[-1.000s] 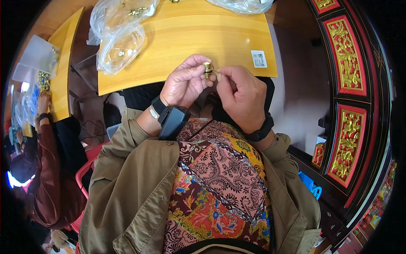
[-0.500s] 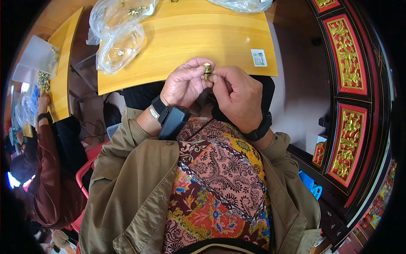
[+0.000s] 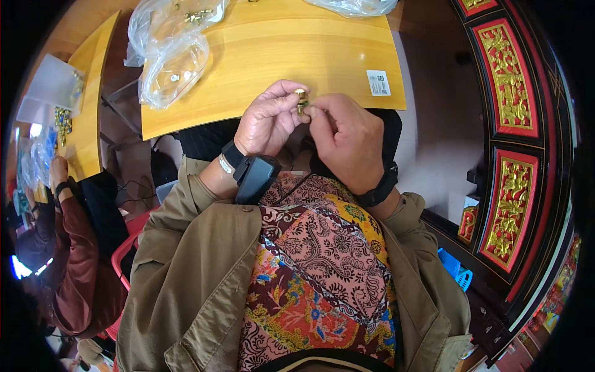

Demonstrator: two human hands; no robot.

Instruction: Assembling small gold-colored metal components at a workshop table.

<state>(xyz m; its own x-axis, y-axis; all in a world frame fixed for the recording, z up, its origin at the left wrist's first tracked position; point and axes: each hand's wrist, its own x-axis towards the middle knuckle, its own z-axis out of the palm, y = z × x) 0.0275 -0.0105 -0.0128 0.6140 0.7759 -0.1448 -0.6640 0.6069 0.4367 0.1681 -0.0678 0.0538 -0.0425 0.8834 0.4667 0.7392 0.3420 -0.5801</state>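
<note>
Your left hand (image 3: 271,121) pinches the fitting (image 3: 302,99); your right hand (image 3: 351,127) narrows at its side, grip unclear. Apparent step: fingertip handling; next calls for steady left hold.

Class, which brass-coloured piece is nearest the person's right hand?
The brass-coloured piece pinched in the left hand, beside the right hand. That grip sets it apart: the similar pieces in the clear bag lie well away.

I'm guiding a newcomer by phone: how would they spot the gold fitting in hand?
Start at the yellow table at top centre. At its near edge, the left hand and right hand meet, with the fitting between them. Unlike the gold pieces by the left bag, it is held.
</note>
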